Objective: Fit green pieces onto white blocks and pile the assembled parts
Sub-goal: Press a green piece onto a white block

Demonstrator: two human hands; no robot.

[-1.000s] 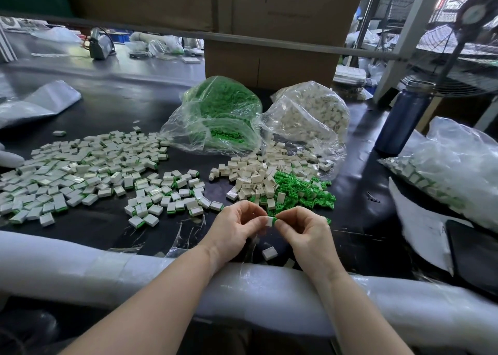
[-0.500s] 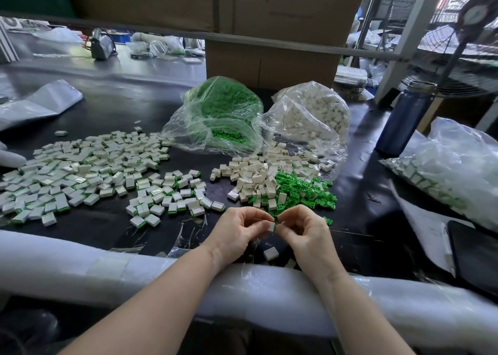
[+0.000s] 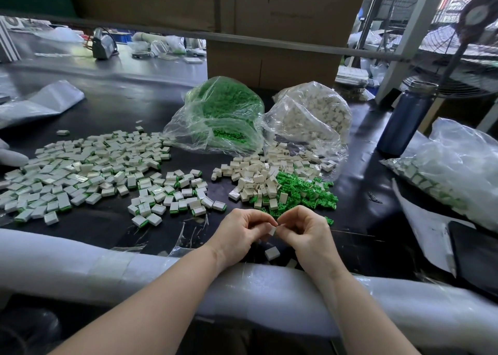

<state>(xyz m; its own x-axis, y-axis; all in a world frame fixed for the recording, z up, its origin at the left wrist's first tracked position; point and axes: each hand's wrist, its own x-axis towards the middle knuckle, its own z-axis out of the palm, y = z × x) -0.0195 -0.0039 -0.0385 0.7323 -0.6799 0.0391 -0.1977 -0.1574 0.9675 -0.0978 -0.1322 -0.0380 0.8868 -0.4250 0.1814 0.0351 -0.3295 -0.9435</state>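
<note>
Glossy black table point(image 3: 113, 225), left hand point(image 3: 238, 233) and right hand point(image 3: 307, 233), each grip pinching one small rectangular white block point(image 3: 272, 230)

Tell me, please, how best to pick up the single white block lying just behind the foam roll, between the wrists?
Probably pinch the white block across its two short side faces, from above: it lies flat and apart from the piles, sides exposed.

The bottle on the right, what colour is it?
Dark blue bottle with a silvery cap, seen in the head view.
</note>
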